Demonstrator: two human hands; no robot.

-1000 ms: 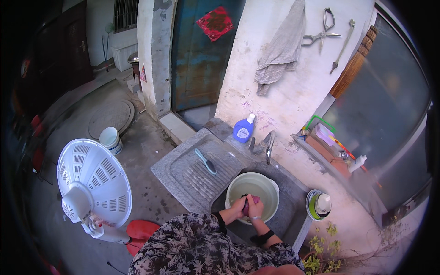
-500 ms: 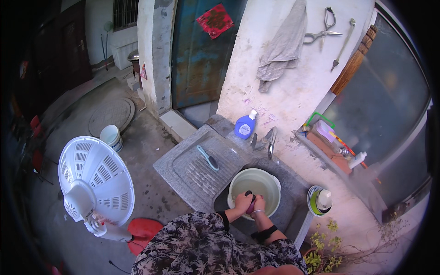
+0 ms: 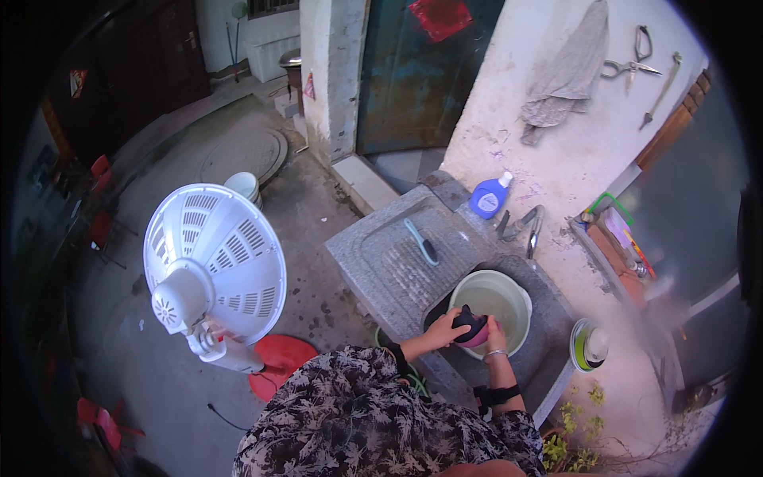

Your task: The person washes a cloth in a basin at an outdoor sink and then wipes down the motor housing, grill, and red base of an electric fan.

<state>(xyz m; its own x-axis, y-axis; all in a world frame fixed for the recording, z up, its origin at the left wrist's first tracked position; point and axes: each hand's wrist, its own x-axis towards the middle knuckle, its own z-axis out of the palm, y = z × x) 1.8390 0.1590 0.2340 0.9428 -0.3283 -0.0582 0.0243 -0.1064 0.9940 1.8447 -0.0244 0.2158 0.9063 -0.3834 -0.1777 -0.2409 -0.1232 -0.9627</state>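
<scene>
Over the near side of a pale green basin, my left hand and my right hand grip a small black and pink item between them. It looks soft; its exact kind cannot be made out. My left fingers curl over its black part, while the right hand closes on its pink side. The basin holds cloudy water and sits in a grey stone sink. A light blue brush with dark bristles lies on the ribbed washboard to the left.
Behind the sink are a blue detergent bottle and a metal tap. Stacked bowls stand at its right edge. To my left is a white fan on a red base. Scissors hang on the wall.
My view has swung left, so the scene sits further right. The black and pink item is raised and shows more between my hands, which have moved slightly apart.
</scene>
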